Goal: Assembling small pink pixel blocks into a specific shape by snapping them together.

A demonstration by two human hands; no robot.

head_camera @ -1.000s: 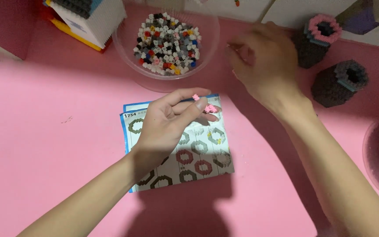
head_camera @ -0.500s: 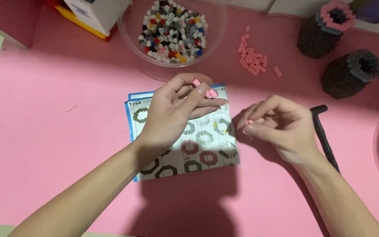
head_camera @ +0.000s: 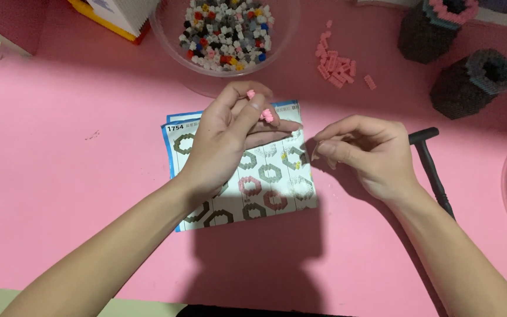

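Over the instruction sheet (head_camera: 239,176), in the head view, I see the left hand (head_camera: 224,138) with its fingers pinching small pink bricks (head_camera: 267,115) just above the paper. The right hand (head_camera: 365,155) hovers beside it, fingers pressed together at the tips (whether they hold a piece I cannot tell). Bricks this tiny could slip from the pinch and bounce off among the loose pink pieces (head_camera: 337,61). The pink tabletop (head_camera: 60,176) also carries a clear bowl (head_camera: 283,35) of mixed bricks, two dark hexagonal towers (head_camera: 470,85) and a black tool (head_camera: 432,170).
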